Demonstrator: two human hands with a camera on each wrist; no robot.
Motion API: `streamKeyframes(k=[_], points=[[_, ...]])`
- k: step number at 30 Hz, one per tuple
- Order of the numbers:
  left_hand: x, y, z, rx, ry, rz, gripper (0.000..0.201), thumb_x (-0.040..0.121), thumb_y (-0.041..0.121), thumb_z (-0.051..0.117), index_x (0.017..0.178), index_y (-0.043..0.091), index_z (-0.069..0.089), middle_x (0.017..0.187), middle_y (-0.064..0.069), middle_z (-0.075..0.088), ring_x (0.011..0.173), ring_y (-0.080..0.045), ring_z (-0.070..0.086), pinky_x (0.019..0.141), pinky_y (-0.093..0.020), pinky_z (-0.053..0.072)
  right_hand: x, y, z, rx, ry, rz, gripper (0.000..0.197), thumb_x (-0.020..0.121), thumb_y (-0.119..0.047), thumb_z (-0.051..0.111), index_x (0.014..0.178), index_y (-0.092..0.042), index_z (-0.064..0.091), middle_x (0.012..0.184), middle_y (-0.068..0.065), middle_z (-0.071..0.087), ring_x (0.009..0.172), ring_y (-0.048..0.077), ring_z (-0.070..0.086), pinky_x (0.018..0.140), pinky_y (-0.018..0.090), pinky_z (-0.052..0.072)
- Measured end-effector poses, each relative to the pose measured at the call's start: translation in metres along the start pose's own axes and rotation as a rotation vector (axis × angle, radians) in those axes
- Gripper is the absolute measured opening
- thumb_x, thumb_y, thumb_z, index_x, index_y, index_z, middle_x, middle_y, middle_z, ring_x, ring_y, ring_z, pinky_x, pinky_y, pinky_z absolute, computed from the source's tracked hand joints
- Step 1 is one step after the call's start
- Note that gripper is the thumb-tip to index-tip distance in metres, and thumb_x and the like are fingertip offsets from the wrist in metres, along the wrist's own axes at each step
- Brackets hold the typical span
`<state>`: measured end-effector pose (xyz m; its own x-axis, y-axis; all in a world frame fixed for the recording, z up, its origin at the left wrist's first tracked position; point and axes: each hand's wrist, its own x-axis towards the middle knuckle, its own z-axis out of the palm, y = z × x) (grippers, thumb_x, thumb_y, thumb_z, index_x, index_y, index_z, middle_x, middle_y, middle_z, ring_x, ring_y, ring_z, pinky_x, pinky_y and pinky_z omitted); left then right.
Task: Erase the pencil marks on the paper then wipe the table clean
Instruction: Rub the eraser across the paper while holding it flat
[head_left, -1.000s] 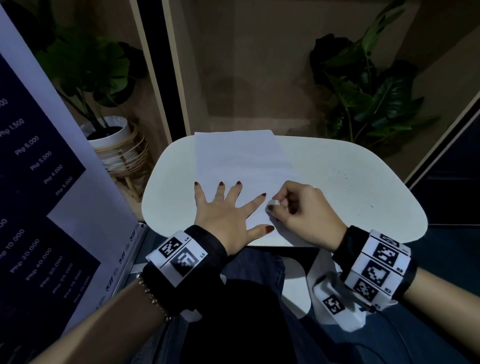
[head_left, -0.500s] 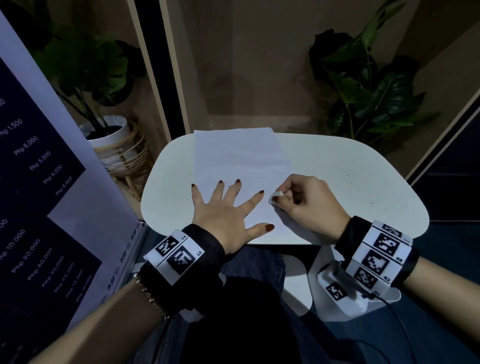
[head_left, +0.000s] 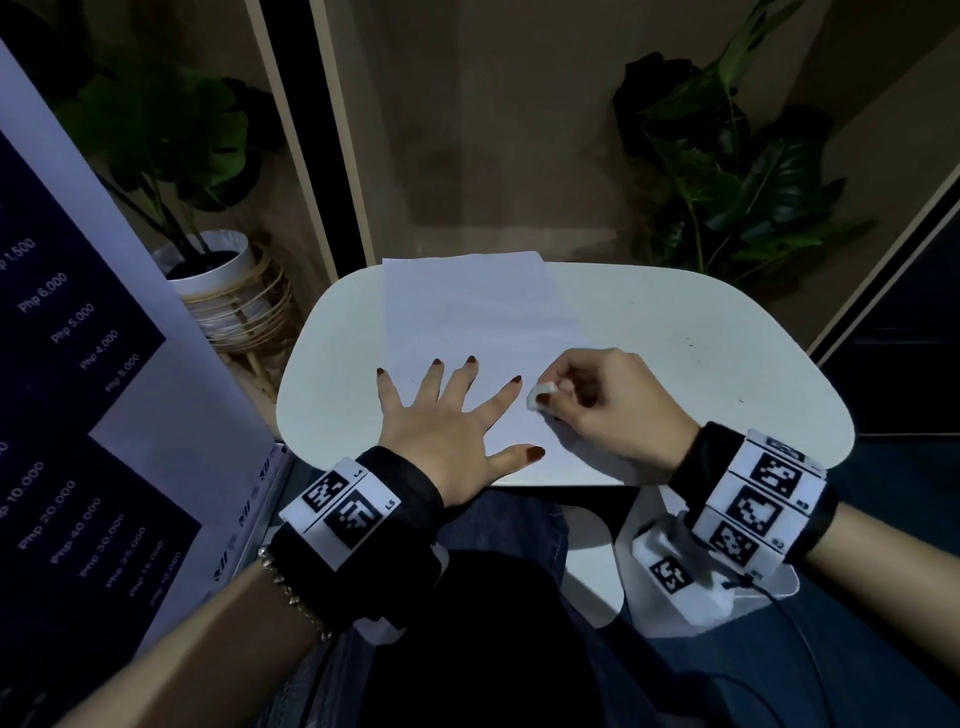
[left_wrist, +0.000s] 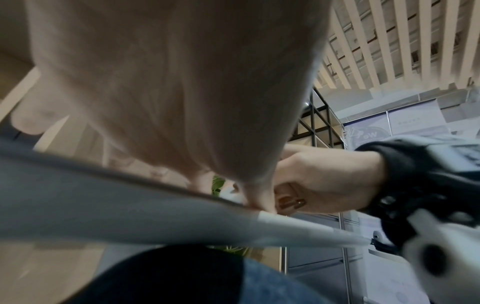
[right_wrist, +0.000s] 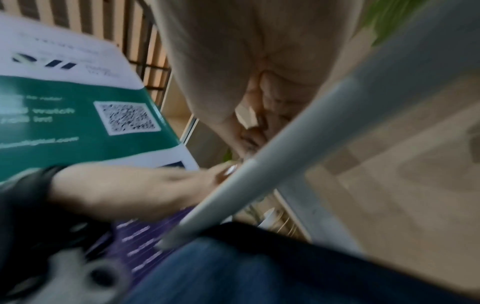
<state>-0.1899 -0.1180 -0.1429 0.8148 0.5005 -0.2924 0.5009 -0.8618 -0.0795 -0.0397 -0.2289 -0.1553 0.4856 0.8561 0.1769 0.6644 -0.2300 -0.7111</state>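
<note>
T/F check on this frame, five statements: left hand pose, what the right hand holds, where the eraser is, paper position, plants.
1. The left hand lies flat with fingers spread on the paper. True.
2. The right hand holds a pencil. False: it pinches a small white eraser.
3. The eraser is at the paper's far edge. False: it is near the paper's right edge, close to the left hand's index fingertip.
4. The paper lies on the white table, left of the table's middle. True.
5. Both plants stand on the table. False: the potted plant and the leafy plant stand beyond it.
</note>
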Motion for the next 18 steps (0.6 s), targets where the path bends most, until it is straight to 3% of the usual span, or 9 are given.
streamKeyframes(k=[2,6,10,15,18], points=[[0.0,0.0,-0.001,-0.003,-0.007,0.001,0.076,0.084,0.082,0.01,0.148,0.052,-0.017,0.163,0.005,-0.017,0.15,-0.026,-0.014,0.111,-0.071,-0.004,0.001,0.003,-0.004,-0.009,0.022,-0.009,0.008,0.09,-0.018,0.068,0.082,-0.019,0.07,0.069,0.0,0.067,0.064,0.015,0.063,0.065,0.026,0.05],[0.0,-0.002,0.0,-0.011,-0.016,0.009,0.076,0.083,0.081,0.01,0.148,0.052,-0.017,0.163,0.005,-0.018,0.15,-0.025,-0.014,0.111,-0.071,-0.004,-0.002,-0.001,-0.003,0.023,-0.181,-0.063,0.002,0.089,-0.02,0.071,0.086,-0.019,0.071,0.069,-0.003,0.066,0.063,0.011,0.06,0.064,0.023,0.049],[0.0,-0.002,0.0,-0.015,-0.019,0.007,0.076,0.083,0.083,0.01,0.147,0.053,-0.018,0.163,0.005,-0.018,0.15,-0.025,-0.015,0.111,-0.07,-0.005,0.004,0.004,-0.006,0.025,-0.078,-0.064,0.005,0.09,-0.02,0.069,0.086,-0.02,0.072,0.068,-0.007,0.066,0.068,0.013,0.065,0.069,0.028,0.053],[0.0,-0.003,0.0,-0.017,-0.03,0.014,0.077,0.082,0.083,0.01,0.147,0.053,-0.017,0.163,0.006,-0.018,0.15,-0.024,-0.015,0.11,-0.071,-0.004,0.001,0.0,-0.014,0.031,-0.313,-0.128,0.003,0.091,-0.022,0.071,0.092,-0.019,0.073,0.068,-0.005,0.061,0.063,0.007,0.053,0.066,0.02,0.046],[0.0,-0.004,0.0,-0.013,-0.028,0.018,0.078,0.081,0.084,0.01,0.147,0.053,-0.018,0.163,0.006,-0.018,0.15,-0.024,-0.015,0.11,-0.071,-0.005,0.007,0.003,-0.014,-0.052,-0.169,-0.152,0.003,0.091,-0.023,0.07,0.092,-0.021,0.072,0.072,-0.005,0.065,0.065,0.011,0.057,0.066,0.024,0.046]])
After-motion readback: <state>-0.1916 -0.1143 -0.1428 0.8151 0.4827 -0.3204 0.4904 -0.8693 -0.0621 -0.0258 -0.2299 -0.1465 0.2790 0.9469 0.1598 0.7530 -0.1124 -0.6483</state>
